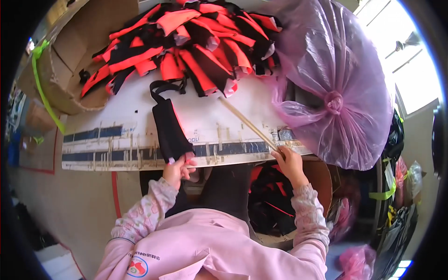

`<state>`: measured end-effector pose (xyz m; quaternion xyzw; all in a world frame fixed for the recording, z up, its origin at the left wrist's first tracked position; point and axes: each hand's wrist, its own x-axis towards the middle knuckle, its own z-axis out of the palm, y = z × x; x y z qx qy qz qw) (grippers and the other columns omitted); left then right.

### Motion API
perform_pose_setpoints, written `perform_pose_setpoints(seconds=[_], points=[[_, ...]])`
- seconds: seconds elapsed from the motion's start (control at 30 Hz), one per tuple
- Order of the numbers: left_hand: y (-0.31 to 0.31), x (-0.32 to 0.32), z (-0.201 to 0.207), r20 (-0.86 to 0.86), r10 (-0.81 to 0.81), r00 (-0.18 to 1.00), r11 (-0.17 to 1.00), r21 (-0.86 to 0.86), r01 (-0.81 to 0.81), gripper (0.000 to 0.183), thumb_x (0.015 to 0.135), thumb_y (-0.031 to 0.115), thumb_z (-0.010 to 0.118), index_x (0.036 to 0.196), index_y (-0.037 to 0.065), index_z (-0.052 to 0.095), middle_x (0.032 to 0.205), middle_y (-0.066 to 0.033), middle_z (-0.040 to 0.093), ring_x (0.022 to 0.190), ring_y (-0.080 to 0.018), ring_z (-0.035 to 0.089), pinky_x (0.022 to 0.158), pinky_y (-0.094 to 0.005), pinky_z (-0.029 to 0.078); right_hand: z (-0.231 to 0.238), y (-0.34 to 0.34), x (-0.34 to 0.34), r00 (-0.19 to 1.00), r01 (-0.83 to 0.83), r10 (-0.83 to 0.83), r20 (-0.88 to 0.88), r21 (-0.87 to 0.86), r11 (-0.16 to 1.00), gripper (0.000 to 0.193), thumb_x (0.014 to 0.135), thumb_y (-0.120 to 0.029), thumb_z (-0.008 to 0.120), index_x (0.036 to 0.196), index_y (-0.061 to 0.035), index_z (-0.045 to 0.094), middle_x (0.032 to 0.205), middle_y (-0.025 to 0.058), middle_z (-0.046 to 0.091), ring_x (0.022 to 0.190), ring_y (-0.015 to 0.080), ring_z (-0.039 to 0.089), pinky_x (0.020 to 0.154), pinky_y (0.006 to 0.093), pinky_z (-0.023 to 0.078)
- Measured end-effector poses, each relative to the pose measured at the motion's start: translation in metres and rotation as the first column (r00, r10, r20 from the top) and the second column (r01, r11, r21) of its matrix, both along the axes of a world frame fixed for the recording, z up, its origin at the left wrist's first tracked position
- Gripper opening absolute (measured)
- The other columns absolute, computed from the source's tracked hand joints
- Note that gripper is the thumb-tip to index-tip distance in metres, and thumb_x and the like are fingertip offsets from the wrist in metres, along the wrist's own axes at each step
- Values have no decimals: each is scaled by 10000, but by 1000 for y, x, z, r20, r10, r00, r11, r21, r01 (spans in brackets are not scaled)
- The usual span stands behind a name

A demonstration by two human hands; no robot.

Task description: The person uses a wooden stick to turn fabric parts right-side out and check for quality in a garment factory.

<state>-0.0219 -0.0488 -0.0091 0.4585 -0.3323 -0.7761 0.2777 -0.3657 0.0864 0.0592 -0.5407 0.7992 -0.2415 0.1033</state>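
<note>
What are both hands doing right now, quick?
Left hand: closed on the near end of the black fabric piece.
Right hand: closed on the wooden stick.

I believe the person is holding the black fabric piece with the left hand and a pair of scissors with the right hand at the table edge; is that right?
Not quite. In the head view, the right hand holds a thin wooden stick, not scissors. The rest stands: the left hand grips the black fabric piece at the edge of the table.
</note>
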Motion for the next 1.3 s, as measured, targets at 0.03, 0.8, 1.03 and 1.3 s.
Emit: perform_pose_setpoints(seconds=[0.03, 0.8, 1.03, 1.3], points=[[3, -7, -3, 24, -33, 999, 999, 5, 33, 368, 934, 331, 471, 1045, 4, 598, 830, -110, 654, 467, -103, 525, 631, -257, 509, 2, -6, -11, 1000, 25, -25, -3, -7, 1000, 217, 796, -224, 657, 836, -14, 616, 712, 155, 596, 664, 338, 577, 604, 406, 453], [9, -13, 9, 116, -64, 991, 998, 0, 64, 340, 843, 310, 608, 946, -14, 603, 777, -135, 632, 413, -130, 496, 665, -284, 508, 9, -116, -175, 685, 534, -210, 697, -286, 795, 296, 787, -154, 679, 1004, 39, 625, 856, 16, 638, 736, 84, 563, 660, 216, 436], [10, -6, 3, 43, -56, 997, 996, -60, 59, 340, 919, 287, 489, 1040, -6, 613, 824, -131, 639, 435, -117, 508, 682, -282, 510, 45, -112, -127, 729, 399, 28, 684, -457, 795, 295, 807, -157, 684, 1019, 36, 617, 819, -36, 591, 756, 41, 505, 636, 173, 378], [3, -10, -1, -19, -124, 992, 992, -4, 124, 361, 940, 304, 440, 1100, 13, 580, 892, -114, 637, 473, -124, 533, 732, -295, 508, 54, -90, -70, 731, -105, -269, -627, -494, 863, 198, 809, -235, 642, 927, -75, 645, 860, 78, 640, 811, 243, 582, 823, 378, 390]])
